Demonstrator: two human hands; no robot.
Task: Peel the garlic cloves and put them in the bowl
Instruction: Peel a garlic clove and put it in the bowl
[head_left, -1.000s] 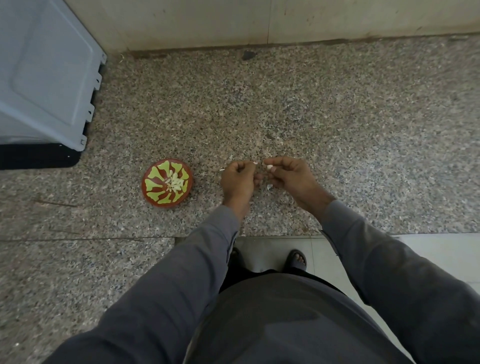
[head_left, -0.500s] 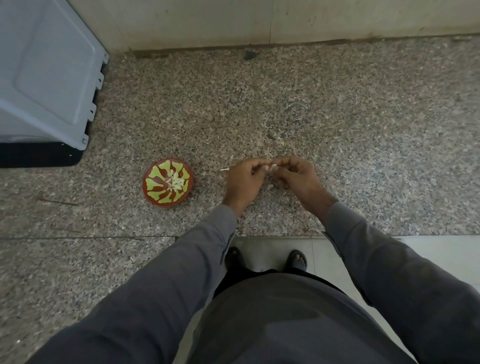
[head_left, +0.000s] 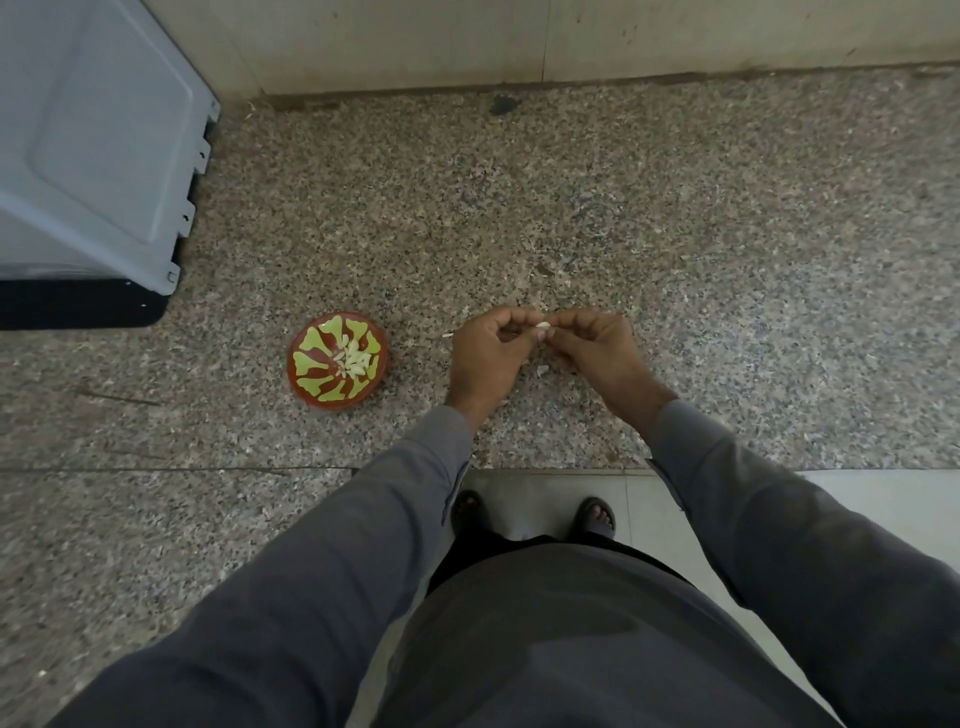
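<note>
A small white garlic clove (head_left: 543, 326) sits pinched between the fingertips of my left hand (head_left: 485, 358) and my right hand (head_left: 597, 351), held together above the granite counter (head_left: 675, 234). To the left of my hands stands a red bowl (head_left: 317, 358) with a green pattern, and several peeled cloves (head_left: 354, 359) lie in its middle. A bit of white peel (head_left: 542, 370) lies on the counter under my hands, and another sliver (head_left: 448, 335) lies just left of my left hand.
A grey plastic appliance (head_left: 93, 140) with a black base fills the back left corner. A pale wall (head_left: 519, 41) runs along the back of the counter. Past the counter's front edge I see the tiled floor (head_left: 857, 493) and my feet in sandals (head_left: 592, 514).
My hands were a little apart a second ago and have come together, fingertips meeting on the clove. The bowl has not moved.
</note>
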